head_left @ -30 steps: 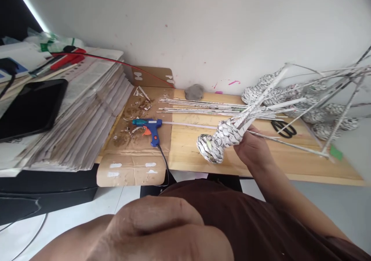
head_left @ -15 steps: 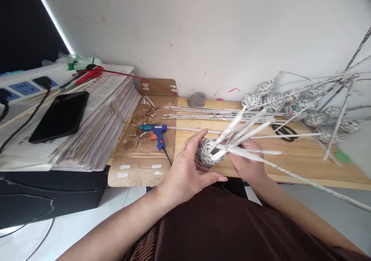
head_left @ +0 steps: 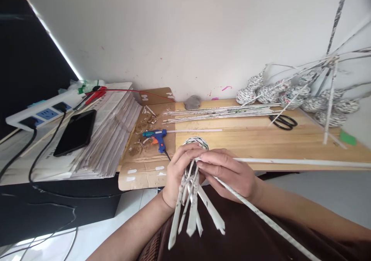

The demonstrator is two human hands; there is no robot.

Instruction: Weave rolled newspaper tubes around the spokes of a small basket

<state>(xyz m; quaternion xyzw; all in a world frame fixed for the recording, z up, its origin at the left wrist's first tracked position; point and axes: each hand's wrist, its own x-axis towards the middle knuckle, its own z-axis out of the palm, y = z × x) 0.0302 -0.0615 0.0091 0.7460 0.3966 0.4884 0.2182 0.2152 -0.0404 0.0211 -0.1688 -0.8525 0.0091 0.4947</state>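
Observation:
A small woven paper piece point(head_left: 197, 140) is wrapped by my left hand point(head_left: 181, 168), its rounded end showing above the fingers. Several flattened paper strips point(head_left: 193, 211) fan out from it toward my lap. My right hand point(head_left: 228, 170) pinches a long white paper strip point(head_left: 290, 161) against the piece, and that strip runs off to the right. Another long paper tube point(head_left: 261, 214) passes under my right hand toward the lower right. Both hands meet over the table's front edge.
A blue glue gun point(head_left: 160, 139) lies on cardboard point(head_left: 139, 172). Thin paper rods point(head_left: 223, 112), black scissors point(head_left: 283, 122) and woven gourd shapes point(head_left: 268, 94) are behind. Stacked newspapers point(head_left: 116, 126), a phone point(head_left: 75, 133) and a power strip point(head_left: 43, 112) stand at left.
The woven piece has been turned, so its strips now point down toward me. My left hand has closed around it, and my right hand has moved in to pinch a long strip. The view has shifted.

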